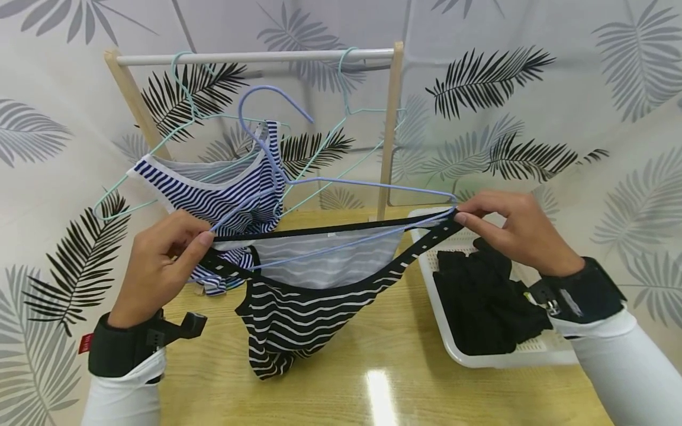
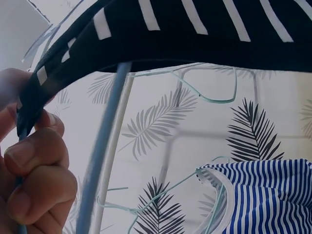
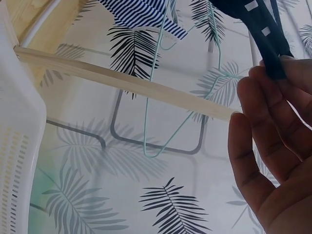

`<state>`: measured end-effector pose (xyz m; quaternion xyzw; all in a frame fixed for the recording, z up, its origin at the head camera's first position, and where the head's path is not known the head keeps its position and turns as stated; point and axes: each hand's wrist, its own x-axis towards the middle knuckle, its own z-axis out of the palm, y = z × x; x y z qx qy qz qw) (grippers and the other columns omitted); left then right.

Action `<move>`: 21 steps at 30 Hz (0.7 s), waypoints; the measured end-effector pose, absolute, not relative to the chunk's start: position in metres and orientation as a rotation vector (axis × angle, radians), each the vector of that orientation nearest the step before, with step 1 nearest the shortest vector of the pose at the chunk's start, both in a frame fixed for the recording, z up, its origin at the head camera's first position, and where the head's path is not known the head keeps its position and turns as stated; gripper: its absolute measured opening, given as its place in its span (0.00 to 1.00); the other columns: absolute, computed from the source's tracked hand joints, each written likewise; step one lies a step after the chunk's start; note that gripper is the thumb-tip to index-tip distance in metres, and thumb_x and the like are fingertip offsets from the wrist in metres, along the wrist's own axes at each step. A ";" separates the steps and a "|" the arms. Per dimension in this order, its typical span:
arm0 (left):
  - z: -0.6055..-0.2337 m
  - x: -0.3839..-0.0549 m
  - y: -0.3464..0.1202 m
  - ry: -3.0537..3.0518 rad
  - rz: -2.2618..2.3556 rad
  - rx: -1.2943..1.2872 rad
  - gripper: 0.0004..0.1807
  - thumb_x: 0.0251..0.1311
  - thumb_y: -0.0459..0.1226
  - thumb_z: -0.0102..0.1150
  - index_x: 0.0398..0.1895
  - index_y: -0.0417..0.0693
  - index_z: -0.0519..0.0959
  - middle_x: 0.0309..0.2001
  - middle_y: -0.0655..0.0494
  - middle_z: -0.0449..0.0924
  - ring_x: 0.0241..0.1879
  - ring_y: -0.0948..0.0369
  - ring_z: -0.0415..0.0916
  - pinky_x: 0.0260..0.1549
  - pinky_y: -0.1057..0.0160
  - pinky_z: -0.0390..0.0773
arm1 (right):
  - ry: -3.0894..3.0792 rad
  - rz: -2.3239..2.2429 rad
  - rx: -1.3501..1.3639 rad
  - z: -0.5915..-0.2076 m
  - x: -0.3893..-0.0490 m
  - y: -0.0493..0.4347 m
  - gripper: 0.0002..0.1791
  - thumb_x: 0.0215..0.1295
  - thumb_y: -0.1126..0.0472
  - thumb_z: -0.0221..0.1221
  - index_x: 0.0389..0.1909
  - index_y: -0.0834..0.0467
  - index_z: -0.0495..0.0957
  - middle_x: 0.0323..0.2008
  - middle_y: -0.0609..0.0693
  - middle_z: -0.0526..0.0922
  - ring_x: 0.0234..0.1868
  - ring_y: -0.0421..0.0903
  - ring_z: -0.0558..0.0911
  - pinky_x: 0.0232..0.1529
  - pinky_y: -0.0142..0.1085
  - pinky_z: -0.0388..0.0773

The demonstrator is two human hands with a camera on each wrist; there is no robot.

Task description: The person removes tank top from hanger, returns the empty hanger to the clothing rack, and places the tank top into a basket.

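A black-and-white striped tank top (image 1: 309,307) hangs stretched between my two hands, over a periwinkle-blue hanger (image 1: 367,183). My left hand (image 1: 165,254) pinches one shoulder of the top together with that end of the hanger. At the hanger's other end, my right hand (image 1: 514,228) pinches the opposite strap between thumb and fingers. The left wrist view shows the strap's black band (image 2: 44,83) between thumb and fingers, and the right wrist view shows the dark strap (image 3: 268,44) held at the fingertips. The hanger's hook points up, apart from the rail.
Behind stands a wooden rack with a white rail (image 1: 256,57). A blue-and-white striped top (image 1: 224,192) hangs there on a mint hanger, beside a bare mint hanger (image 1: 343,121). At right, a white basket (image 1: 453,349) holds black clothing (image 1: 479,302) on the wooden table (image 1: 330,396).
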<state>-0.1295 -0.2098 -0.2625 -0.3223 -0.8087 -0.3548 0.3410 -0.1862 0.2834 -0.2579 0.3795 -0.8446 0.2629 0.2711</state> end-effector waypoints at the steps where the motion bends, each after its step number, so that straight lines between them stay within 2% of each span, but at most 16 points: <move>1: -0.262 -0.130 -0.209 -2.103 -0.931 -0.837 0.03 0.61 0.28 0.56 0.34 0.39 0.80 0.25 0.59 0.69 0.23 0.70 0.62 0.22 0.73 0.63 | -2.270 0.708 1.024 -0.258 -0.186 0.284 0.11 0.53 0.71 0.67 0.34 0.54 0.85 0.29 0.40 0.83 0.32 0.32 0.79 0.37 0.22 0.70; 11: -0.261 -0.136 -0.193 -2.087 -1.004 -0.855 0.05 0.57 0.24 0.55 0.33 0.38 0.79 0.23 0.58 0.68 0.21 0.69 0.61 0.19 0.71 0.61 | -2.265 0.687 1.005 -0.270 -0.193 0.285 0.09 0.52 0.70 0.68 0.29 0.52 0.83 0.26 0.39 0.81 0.29 0.33 0.77 0.33 0.24 0.69; 16: -0.266 -0.144 -0.188 -2.082 -1.032 -0.873 0.06 0.58 0.24 0.56 0.34 0.40 0.79 0.24 0.58 0.68 0.20 0.69 0.61 0.18 0.71 0.61 | -2.285 0.667 0.964 -0.277 -0.194 0.280 0.07 0.51 0.68 0.69 0.32 0.55 0.85 0.26 0.42 0.83 0.27 0.36 0.78 0.29 0.27 0.66; 21: -0.269 -0.149 -0.183 -2.078 -1.029 -0.880 0.06 0.57 0.25 0.56 0.34 0.41 0.80 0.23 0.58 0.68 0.20 0.69 0.62 0.18 0.71 0.61 | -2.298 0.683 0.977 -0.283 -0.196 0.276 0.09 0.51 0.67 0.69 0.34 0.56 0.86 0.27 0.42 0.84 0.29 0.37 0.80 0.31 0.28 0.68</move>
